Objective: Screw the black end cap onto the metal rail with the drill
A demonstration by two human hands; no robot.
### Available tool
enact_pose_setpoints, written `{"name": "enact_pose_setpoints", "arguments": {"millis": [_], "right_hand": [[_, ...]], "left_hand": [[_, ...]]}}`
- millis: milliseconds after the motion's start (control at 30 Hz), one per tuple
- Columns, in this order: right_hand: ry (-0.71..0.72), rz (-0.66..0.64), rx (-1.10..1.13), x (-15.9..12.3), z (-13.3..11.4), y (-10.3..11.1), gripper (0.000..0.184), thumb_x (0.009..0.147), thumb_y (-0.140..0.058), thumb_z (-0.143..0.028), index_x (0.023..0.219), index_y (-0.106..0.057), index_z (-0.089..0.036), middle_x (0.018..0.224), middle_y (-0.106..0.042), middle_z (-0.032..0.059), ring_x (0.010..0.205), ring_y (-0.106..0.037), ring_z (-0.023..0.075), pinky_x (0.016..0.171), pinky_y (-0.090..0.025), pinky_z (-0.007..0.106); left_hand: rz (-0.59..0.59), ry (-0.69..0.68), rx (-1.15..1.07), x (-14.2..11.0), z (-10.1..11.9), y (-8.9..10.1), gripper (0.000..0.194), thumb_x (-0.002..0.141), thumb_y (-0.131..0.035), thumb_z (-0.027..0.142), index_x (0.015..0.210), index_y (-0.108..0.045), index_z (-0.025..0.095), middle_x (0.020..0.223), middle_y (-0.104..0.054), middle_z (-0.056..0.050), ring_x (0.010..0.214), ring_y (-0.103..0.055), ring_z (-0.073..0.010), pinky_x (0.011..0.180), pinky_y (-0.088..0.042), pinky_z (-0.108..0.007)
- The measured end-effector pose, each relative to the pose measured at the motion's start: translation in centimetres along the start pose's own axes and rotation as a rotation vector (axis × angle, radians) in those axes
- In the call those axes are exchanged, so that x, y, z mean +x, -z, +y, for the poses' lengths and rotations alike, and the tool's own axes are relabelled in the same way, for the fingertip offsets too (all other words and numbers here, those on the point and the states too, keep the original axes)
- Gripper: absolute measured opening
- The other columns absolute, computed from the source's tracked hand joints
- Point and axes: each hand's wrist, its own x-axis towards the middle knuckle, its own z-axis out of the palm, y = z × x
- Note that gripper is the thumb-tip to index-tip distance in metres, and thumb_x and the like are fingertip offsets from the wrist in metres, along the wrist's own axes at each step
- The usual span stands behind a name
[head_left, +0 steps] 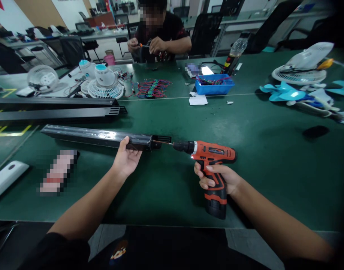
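My left hand (127, 160) grips a long black metal bar (96, 138) near its right end, thumb on top and fingers beneath. The bar lies lengthwise over the green table, its slotted end pointing right. In my right hand (217, 175) is an orange and black cordless drill (214, 152), held by its handle, with a finger at the trigger. A small light glows below the chuck. The drill's thin bit reaches left to the bar's end; whether it sits in a screw there I cannot tell.
Two more black bars (84, 112) lie behind on the left. White fan parts (104, 84), bundled wires (152, 89), a blue bin (214, 85) and a bottle (235, 56) stand farther back. Blue fan blades (287, 93) lie right. A phone (59, 172) lies left. A person (160, 35) sits opposite.
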Motion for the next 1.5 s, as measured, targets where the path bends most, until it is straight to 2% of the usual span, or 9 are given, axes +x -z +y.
{"name": "enact_pose_setpoints", "arguments": {"millis": [400, 700, 900, 1067, 1500], "right_hand": [[-0.007, 0.01, 0.005, 0.0, 0.0, 0.0, 0.021, 0.09, -0.077, -0.023, 0.108, -0.072, -0.013, 0.092, -0.072, 0.0025, 0.052, -0.057, 0.0051, 0.064, -0.058, 0.027], [-0.008, 0.002, 0.007, 0.0, 0.0, 0.1, 0.022, 0.09, -0.077, -0.023, 0.108, -0.073, -0.012, 0.091, -0.073, 0.003, 0.052, -0.057, 0.0059, 0.064, -0.058, 0.028], [-0.018, 0.019, 0.014, 0.0, 0.0, 0.1, 0.022, 0.089, -0.076, -0.022, 0.108, -0.073, -0.013, 0.09, -0.072, 0.0026, 0.052, -0.056, 0.0061, 0.064, -0.056, 0.028], [-0.017, 0.019, 0.008, 0.1, 0.0, 0.2, 0.022, 0.088, -0.077, -0.023, 0.107, -0.072, -0.013, 0.089, -0.072, 0.0019, 0.052, -0.056, 0.0059, 0.064, -0.057, 0.028], [-0.024, 0.01, 0.031, 0.1, -0.1, 0.0, 0.02, 0.089, -0.075, -0.022, 0.107, -0.07, -0.013, 0.087, -0.071, 0.0011, 0.052, -0.056, 0.0062, 0.065, -0.057, 0.028]], "left_hand": [[0.015, -0.003, 0.021, -0.3, 0.0, -0.3, 0.034, 0.099, -0.068, 0.03, 0.13, -0.067, 0.014, 0.1, -0.081, -0.009, 0.091, -0.079, -0.0207, 0.094, -0.063, -0.03], [-0.056, 0.004, -0.01, 0.3, 0.1, 0.4, 0.047, 0.101, -0.068, 0.043, 0.137, -0.065, 0.013, 0.112, -0.08, -0.013, 0.102, -0.078, -0.0238, 0.1, -0.061, -0.034], [-0.077, 0.017, -0.01, 0.5, 0.0, 0.7, 0.048, 0.098, -0.073, 0.036, 0.139, -0.064, 0.013, 0.111, -0.081, -0.012, 0.104, -0.078, -0.0238, 0.103, -0.06, -0.035], [-0.068, 0.014, -0.027, 0.4, 0.1, 0.6, 0.048, 0.099, -0.07, 0.044, 0.137, -0.065, 0.013, 0.109, -0.081, -0.011, 0.103, -0.078, -0.0242, 0.104, -0.059, -0.036], [-0.045, 0.008, 0.022, 0.0, 0.2, 0.2, 0.042, 0.101, -0.067, 0.037, 0.135, -0.065, 0.013, 0.109, -0.081, -0.011, 0.099, -0.079, -0.023, 0.096, -0.063, -0.033]]}}
